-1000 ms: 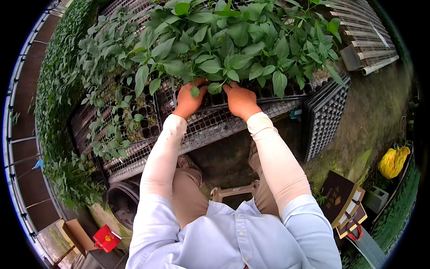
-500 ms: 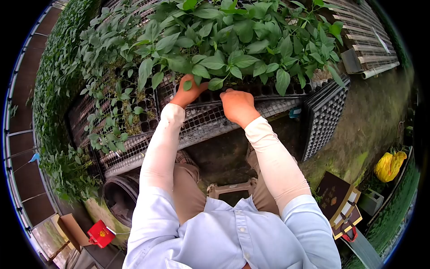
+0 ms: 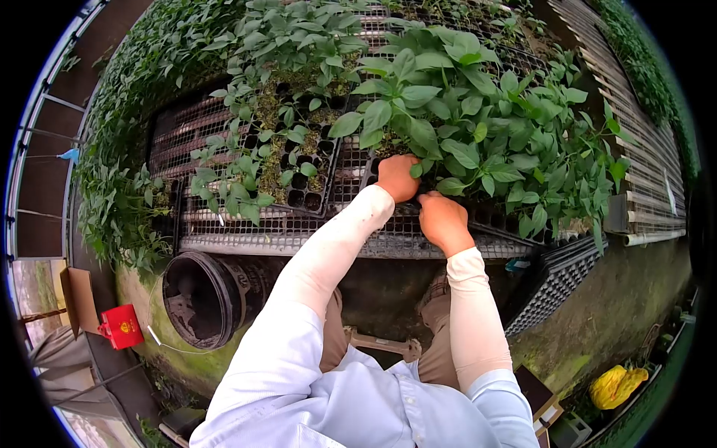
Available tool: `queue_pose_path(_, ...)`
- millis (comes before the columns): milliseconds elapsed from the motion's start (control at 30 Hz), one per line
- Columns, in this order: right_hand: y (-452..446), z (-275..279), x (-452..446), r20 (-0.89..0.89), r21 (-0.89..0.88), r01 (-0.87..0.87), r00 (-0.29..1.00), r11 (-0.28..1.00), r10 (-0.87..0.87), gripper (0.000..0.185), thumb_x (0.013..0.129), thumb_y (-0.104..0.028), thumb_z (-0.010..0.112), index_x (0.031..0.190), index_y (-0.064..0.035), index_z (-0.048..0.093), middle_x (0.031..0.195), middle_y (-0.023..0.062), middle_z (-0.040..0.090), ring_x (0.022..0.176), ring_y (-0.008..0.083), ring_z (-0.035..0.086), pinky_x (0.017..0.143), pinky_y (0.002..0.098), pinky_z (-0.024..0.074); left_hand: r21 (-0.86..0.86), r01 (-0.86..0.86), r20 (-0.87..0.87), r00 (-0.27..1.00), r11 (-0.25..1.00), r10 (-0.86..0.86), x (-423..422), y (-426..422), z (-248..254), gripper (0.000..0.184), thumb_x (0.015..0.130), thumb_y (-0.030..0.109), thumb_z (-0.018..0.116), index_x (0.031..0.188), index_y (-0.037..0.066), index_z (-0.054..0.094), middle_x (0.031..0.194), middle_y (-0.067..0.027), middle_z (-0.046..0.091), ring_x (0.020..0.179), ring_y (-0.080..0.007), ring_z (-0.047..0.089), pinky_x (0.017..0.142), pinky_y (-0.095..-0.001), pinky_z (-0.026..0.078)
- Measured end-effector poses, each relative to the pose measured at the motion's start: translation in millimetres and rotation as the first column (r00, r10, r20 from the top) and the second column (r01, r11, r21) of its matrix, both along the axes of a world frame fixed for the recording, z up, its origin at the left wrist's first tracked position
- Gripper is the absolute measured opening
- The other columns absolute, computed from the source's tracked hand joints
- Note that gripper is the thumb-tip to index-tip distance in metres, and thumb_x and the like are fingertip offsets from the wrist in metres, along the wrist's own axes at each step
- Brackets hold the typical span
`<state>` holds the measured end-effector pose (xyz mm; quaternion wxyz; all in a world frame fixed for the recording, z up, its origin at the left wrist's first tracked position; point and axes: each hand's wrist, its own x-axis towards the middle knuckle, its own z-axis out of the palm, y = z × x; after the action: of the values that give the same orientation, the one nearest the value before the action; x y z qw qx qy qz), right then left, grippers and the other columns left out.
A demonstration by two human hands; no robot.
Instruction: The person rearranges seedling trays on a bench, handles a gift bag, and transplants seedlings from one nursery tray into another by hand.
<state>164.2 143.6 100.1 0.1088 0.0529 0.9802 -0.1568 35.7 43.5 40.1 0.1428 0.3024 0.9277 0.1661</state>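
Observation:
At the front edge of a black cell tray [image 3: 489, 216], both hands work close together under leafy green seedlings [image 3: 463, 142]. My left hand [image 3: 398, 178] is curled among the lowest leaves; its fingertips are partly covered, and what they hold is hidden. Just to its right and nearer me, my right hand [image 3: 444, 222] is closed, thumb and fingers drawn together at the tray's rim. Whatever it grips is too small or too hidden to name. A second cell tray [image 3: 299, 200] with sparser seedlings lies to the left on the mesh bench.
A black bucket [image 3: 198, 302] lies tipped below the bench at left, near a red box [image 3: 121, 326]. Stacked black trays [image 3: 556, 284] lean at the bench's right end. A yellow bag [image 3: 617, 386] sits lower right. A slatted bench [image 3: 650, 187] stands beyond.
My view has turned left, so the bench and bucket appear farther right. Both hands remain at the tray's front edge, now closer together, with my left hand nearer the right one.

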Motion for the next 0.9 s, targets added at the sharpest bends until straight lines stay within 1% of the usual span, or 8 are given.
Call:
queue_pose_path(133, -7, 5, -3, 0.062, -0.013, -0.026, 0.998, 1.0, 0.027, 0.03, 0.091, -0.016, 0.052, 0.115, -0.0089, 0.068, 0.114, 0.0114, 0.067, 0.1, 0.0348, 0.066, 0.084, 0.0467, 0.0528, 0.247, 0.135, 0.072, 0.985, 0.96, -0.157, -13, -53, 24, 0.043, 0.078, 0.027, 0.073, 0.117, 0.01, 0.067, 0.112, -0.015, 0.066, 0.101, -0.0381, 0.064, 0.085, -0.0481, 0.051)
queue_pose_path(200, -12, 5, -4, 0.075, -0.004, -0.047, 0.996, 0.999, 0.047, 0.03, 0.09, -0.017, 0.054, 0.115, -0.0088, 0.068, 0.114, 0.0112, 0.067, 0.1, 0.0347, 0.066, 0.084, 0.0467, 0.0529, 0.278, -0.035, 0.098, 0.995, 0.96, 0.008, -34, -83, 27, 0.037, 0.08, 0.023, 0.072, 0.114, 0.008, 0.067, 0.107, -0.0147, 0.069, 0.097, -0.0391, 0.065, 0.085, -0.0448, 0.052)
queue_pose_path(267, -18, 6, -7, 0.091, 0.001, -0.055, 0.994, 0.998, 0.055, 0.03, 0.09, -0.017, 0.055, 0.116, -0.0086, 0.068, 0.114, 0.0111, 0.067, 0.1, 0.0346, 0.066, 0.084, 0.0468, 0.0529, 0.536, -0.213, -0.045, 0.959, 0.817, 0.28, -69, -99, 15, 0.035, 0.084, 0.019, 0.067, 0.116, 0.005, 0.067, 0.106, -0.0167, 0.071, 0.095, -0.0386, 0.067, 0.085, -0.0395, 0.053)
queue_pose_path(400, -33, 9, -14, 0.098, -0.021, -0.101, 0.99, 0.995, 0.102, 0.028, 0.09, -0.018, 0.058, 0.114, -0.008, 0.067, 0.114, 0.0106, 0.066, 0.098, 0.0341, 0.067, 0.082, 0.0451, 0.0538, 0.604, -0.496, 0.111, 0.828, 0.624, 0.55, -142, -91, 3, 0.042, 0.088, 0.017, 0.061, 0.126, -0.001, 0.062, 0.116, -0.0229, 0.068, 0.105, -0.0364, 0.067, 0.089, -0.0369, 0.052)
queue_pose_path(567, -39, 12, -21, 0.057, -0.05, -0.077, 0.995, 0.996, 0.08, 0.029, 0.09, -0.019, 0.059, 0.115, -0.0071, 0.067, 0.113, 0.0096, 0.066, 0.095, 0.0339, 0.067, 0.08, 0.0451, 0.0537, 0.556, -0.583, 0.088, 0.75, 0.593, 0.655, -192, -67, -1, 0.055, 0.089, 0.032, 0.063, 0.134, 0.001, 0.058, 0.118, -0.0266, 0.066, 0.109, -0.0424, 0.062, 0.094, -0.0449, 0.047)
queue_pose_path(667, -34, 0, -16, -0.111, -0.085, -0.097, 0.99, 0.992, 0.088, 0.016, 0.088, -0.018, 0.062, 0.097, -0.0053, 0.065, 0.102, 0.0125, 0.066, 0.085, 0.0355, 0.069, 0.07, 0.0475, 0.0546, 0.565, -0.662, 0.088, 0.642, 0.493, 0.761, -207, -68, -10, 0.039, 0.091, 0.035, 0.063, 0.112, 0.003, 0.07, 0.099, -0.0237, 0.07, 0.095, -0.0413, 0.066, 0.085, -0.0474, 0.049)
queue_pose_path(700, -34, 0, -16, -0.114, -0.09, -0.102, 0.989, 0.991, 0.092, 0.016, 0.088, -0.018, 0.062, 0.097, -0.0053, 0.065, 0.102, 0.0123, 0.066, 0.085, 0.0352, 0.069, 0.07, 0.0472, 0.0546, 0.692, -0.633, 0.156, 0.6, 0.346, 0.785, -205, -67, -12, 0.036, 0.094, 0.034, 0.061, 0.102, 0.001, 0.072, 0.092, -0.022, 0.071, 0.09, -0.0411, 0.066, 0.081, -0.0467, 0.049)
queue_pose_path(900, -32, 1, -14, -0.121, -0.1, -0.105, 0.988, 0.989, 0.093, 0.013, 0.087, -0.016, 0.062, 0.095, -0.0062, 0.065, 0.101, 0.0121, 0.066, 0.084, 0.0335, 0.069, 0.069, 0.0458, 0.0546, 0.655, -0.626, 0.108, 0.632, 0.423, 0.767, -200, -69, 4, 0.036, 0.092, 0.034, 0.061, 0.107, 0.002, 0.07, 0.1, -0.0256, 0.069, 0.097, -0.0463, 0.063, 0.084, -0.0505, 0.048)
